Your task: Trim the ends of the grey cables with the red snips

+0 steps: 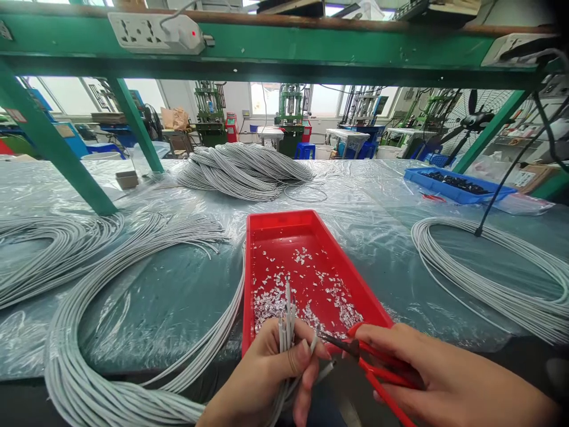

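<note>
My left hand (pixel 284 367) is closed round several grey-white cables (pixel 288 320), their cut ends sticking up between thumb and fingers. One cable end leans right, at the tips of the red-handled scissors (pixel 384 367). Those are gripped in my right hand (pixel 440 373), with fingers round the handles; their dark blades are close to my left fingertips. Just beyond both hands lies a red tray (pixel 288 220), holding many small silvery scraps (pixel 271 299). A long bundle of the same cables (pixel 106 391) loops from the left toward my left hand.
Coiled cables (pixel 493 284) lie at the right, and a large cable heap (pixel 244 169) sits at the back. A blue tray (pixel 457 185) with black parts stands back right. A green frame (pixel 284 59) with power strips crosses above the table; its post (pixel 66 142) comes down at left.
</note>
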A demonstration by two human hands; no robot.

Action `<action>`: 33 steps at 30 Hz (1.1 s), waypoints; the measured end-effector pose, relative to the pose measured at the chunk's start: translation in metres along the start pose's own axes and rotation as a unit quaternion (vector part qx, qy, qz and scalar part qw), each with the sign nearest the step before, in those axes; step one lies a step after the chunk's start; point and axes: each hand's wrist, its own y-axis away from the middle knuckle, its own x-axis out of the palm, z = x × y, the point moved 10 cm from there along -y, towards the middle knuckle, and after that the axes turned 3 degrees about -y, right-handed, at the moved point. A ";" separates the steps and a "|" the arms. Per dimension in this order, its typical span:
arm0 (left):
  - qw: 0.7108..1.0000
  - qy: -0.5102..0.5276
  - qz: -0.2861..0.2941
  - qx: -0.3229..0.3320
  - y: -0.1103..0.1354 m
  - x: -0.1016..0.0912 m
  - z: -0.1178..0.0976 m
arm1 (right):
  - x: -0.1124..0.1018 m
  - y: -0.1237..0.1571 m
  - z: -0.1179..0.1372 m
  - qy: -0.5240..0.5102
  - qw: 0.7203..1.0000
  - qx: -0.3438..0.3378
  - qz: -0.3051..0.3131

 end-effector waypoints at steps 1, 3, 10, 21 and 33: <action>1.000 0.013 0.005 0.002 0.000 0.002 0.000 | -0.004 -0.003 -0.004 -0.016 0.999 0.009 -0.030; 1.000 0.015 -0.001 -0.002 0.000 0.002 0.001 | -0.011 -0.010 -0.003 -0.109 0.990 -0.005 -0.091; 0.994 0.002 -0.018 -0.105 0.005 -0.004 0.022 | 0.009 -0.049 0.055 -0.440 0.873 -0.205 -0.050; 0.995 -0.078 -0.038 -0.050 0.001 -0.011 0.011 | -0.024 -0.016 0.062 -0.234 0.871 -0.287 -0.324; 0.868 -0.307 -0.387 0.052 0.023 -0.036 -0.034 | -0.030 -0.032 0.041 -0.143 0.940 -0.161 -0.264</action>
